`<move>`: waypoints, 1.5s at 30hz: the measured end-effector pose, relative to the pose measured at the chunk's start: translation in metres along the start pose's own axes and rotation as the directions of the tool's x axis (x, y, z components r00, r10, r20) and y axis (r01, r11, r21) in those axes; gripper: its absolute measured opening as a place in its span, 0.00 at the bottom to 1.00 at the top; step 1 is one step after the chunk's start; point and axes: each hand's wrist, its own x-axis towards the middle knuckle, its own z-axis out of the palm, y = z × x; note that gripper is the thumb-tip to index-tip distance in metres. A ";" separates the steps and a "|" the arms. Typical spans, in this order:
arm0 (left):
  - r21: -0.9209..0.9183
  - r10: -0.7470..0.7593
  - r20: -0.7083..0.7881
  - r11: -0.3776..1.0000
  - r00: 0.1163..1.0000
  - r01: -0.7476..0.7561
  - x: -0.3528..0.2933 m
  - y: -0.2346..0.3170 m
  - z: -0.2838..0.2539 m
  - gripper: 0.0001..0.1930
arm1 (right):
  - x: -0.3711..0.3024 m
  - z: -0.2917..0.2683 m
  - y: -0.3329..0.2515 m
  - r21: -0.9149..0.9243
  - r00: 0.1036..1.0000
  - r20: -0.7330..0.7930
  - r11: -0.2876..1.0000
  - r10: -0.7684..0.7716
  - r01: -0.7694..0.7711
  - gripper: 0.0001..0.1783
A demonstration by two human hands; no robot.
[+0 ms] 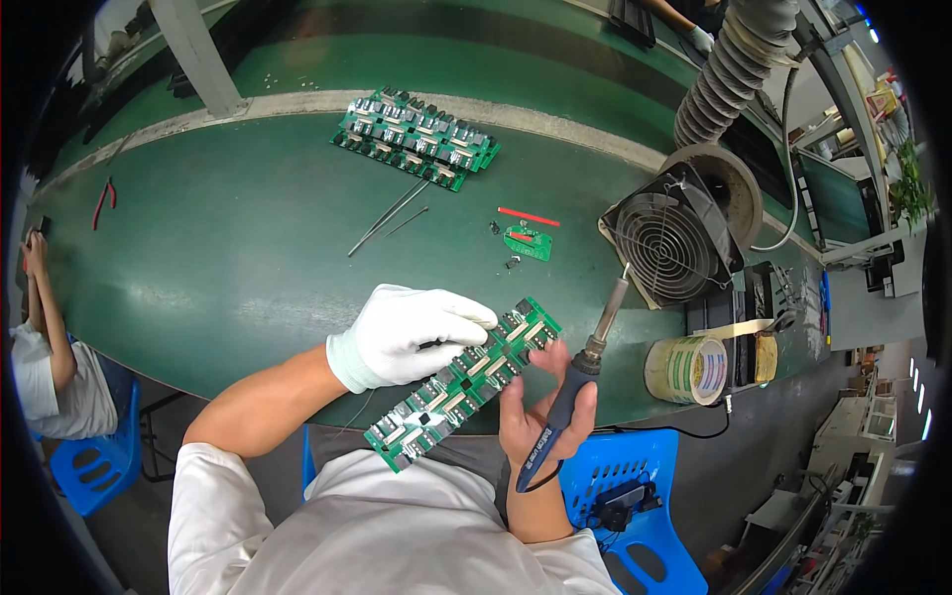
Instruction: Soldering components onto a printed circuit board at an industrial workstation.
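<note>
In my gloved left hand (402, 337), the bent fingertips pinch the upper long edge of a green circuit board (421, 418). The board hangs at a slant over the table's near edge, covered with rows of black and pale components. My bare right hand (520, 426) is closed around a soldering iron (563, 405) with a dark blue handle. The iron's metal tip points up and away, clear of the board. The right fingertips also reach the board's right end and appear to steady it. My left fingertips partly hide the board's upper edge.
Stacked circuit boards (412, 139) lie at the back, with thin metal rods (389, 218) beside them. A small green board piece (528, 243) and red strip (529, 216) lie mid-table. Rightward are a fan (666, 246), duct (734, 74) and tape roll (686, 370). Red pliers (103, 203) lie left.
</note>
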 end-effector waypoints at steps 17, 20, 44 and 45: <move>0.084 0.016 0.033 0.996 0.999 -0.019 0.000 -0.001 -0.003 0.14 | -0.006 0.003 0.007 0.018 0.997 0.073 1.000 -0.006 0.005 0.47; 0.091 0.007 0.043 0.996 0.999 -0.011 0.000 0.000 -0.004 0.15 | -0.005 0.003 0.007 0.004 0.997 0.076 1.000 -0.014 0.014 0.47; 0.599 0.092 0.370 0.737 0.924 -0.314 0.002 0.010 -0.001 0.10 | -0.025 -0.051 0.008 0.461 0.879 0.098 0.761 0.467 -0.456 0.63; 0.598 0.090 0.381 0.735 0.920 -0.320 0.004 0.010 -0.001 0.10 | -0.025 -0.054 0.012 0.467 0.876 0.091 0.757 0.473 -0.457 0.63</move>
